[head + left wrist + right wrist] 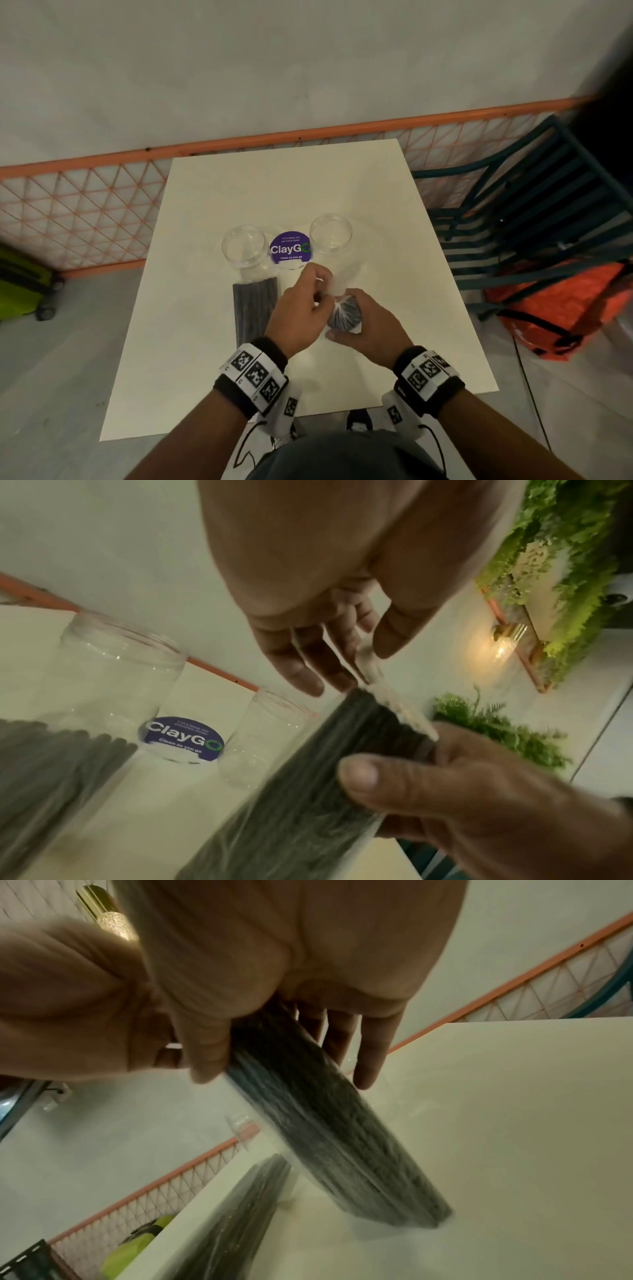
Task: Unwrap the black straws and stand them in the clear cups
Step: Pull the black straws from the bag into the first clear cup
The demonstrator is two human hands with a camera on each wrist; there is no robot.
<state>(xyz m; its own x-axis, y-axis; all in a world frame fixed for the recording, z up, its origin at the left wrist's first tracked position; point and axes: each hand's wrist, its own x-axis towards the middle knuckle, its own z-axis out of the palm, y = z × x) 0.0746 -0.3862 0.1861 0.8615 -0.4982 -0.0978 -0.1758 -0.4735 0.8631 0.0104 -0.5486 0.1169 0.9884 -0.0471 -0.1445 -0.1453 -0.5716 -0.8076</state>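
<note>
I work at the white table (212,342), the biggest thing in view, and the step in hand is, as I judge, the opening of one wrapped bundle of black straws (344,317); this held bundle stands upright on its lower end near the table's middle, close before me. My right hand (371,329) grasps it around the upper part, thumb in front; my left hand (301,308) pinches the gathered plastic wrapper (334,287) at the top. To do it well, I think the right hand should keep the base pressed on the table so the straws do not slide out, while the left pulls the twisted plastic up and apart, slowly, because thin film tears suddenly; the nearby cup could be knocked.

Now the count: two bundles, the second bundle (255,308) lying flat to the left, wrapped as well; two clear cups, the left cup (245,251) and the right cup (331,236), both empty and upright behind the bundles; one purple sticker (289,248) between them.
</note>
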